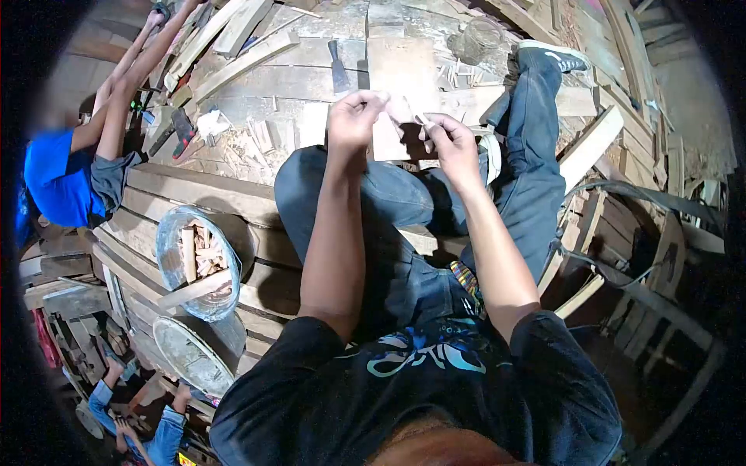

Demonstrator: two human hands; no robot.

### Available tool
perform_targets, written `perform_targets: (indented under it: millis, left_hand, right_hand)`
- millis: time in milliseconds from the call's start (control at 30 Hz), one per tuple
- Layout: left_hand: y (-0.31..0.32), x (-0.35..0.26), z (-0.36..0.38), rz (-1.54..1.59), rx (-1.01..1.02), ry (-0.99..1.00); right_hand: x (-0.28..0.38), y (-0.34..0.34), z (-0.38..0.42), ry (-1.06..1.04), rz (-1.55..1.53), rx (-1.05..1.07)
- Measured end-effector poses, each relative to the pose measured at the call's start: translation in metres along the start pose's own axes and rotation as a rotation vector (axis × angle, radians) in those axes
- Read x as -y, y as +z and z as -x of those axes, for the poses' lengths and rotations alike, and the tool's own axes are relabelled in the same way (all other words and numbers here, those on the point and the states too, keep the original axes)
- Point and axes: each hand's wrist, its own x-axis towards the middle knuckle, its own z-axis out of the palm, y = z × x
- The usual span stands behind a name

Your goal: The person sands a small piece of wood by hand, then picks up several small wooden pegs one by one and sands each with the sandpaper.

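Note:
My left hand (354, 120) is raised above the work floor, its thumb and fingers pinched together; what they hold, if anything, is washed out by glare. To its right, my right hand (452, 146) is closed with a small pale sliver (422, 119) at its fingertips. The two hands are apart. Below and beyond them lies a pale flat board (400, 66), brightly lit, with the shadow of a hand on it. A chisel-like tool with a broad dark blade (339, 74) rests left of that board.
Small wood sticks (462, 75) lie near a clear jar (478, 43). At left stand a bucket of wood pieces (165, 248) and a second bucket (161, 338). A hatchet (183, 128) lies among shavings. A person in blue (58, 175) sits at far left; another person's legs (167, 435) show lower left.

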Motion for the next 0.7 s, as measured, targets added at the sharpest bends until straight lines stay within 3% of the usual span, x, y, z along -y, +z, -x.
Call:
perform_targets:
  millis: [33, 167, 267, 300, 333, 433, 533, 667, 700]
  left_hand:
    - [-0.003, 0.014, -0.001, -0.123, 0.034, 0.101]
    - [0.024, 0.021, 0.01, -0.16, 0.092, 0.04]
    - [0.005, 0.037, -0.007, 0.163, -0.015, 0.024]
    - [0.006, 0.024, -0.008, 0.384, -0.075, -0.001]
    - [-0.003, 0.026, -0.015, 0.264, -0.195, -0.019]
    - [-0.012, 0.052, -0.017, -0.997, -0.361, 0.156]
    - [0.002, 0.084, -0.022, -1.417, -0.479, -0.074]
    - [0.002, 0.061, -0.02, -1.195, -0.366, -0.23]
    - [0.003, 0.061, -0.019, -1.222, -0.429, -0.143]
  right_hand:
    - [0.002, -0.001, 0.001, 0.018, -0.022, -0.006]
    - [0.005, -0.003, 0.004, -0.014, 0.021, 0.027]
    - [-0.004, -0.012, 0.006, 0.057, 0.008, 0.028]
    - [-0.013, -0.015, 0.006, 0.089, -0.134, -0.003]
    - [-0.016, -0.021, 0.009, 0.127, -0.108, -0.036]
    - [-0.024, -0.034, 0.026, 0.176, -0.084, -0.155]
    - [-0.029, -0.045, 0.035, 0.169, -0.241, -0.096]
    - [-0.013, -0.045, 0.046, 0.142, -0.15, -0.107]
    - [-0.01, -0.045, 0.047, 0.122, -0.175, -0.086]
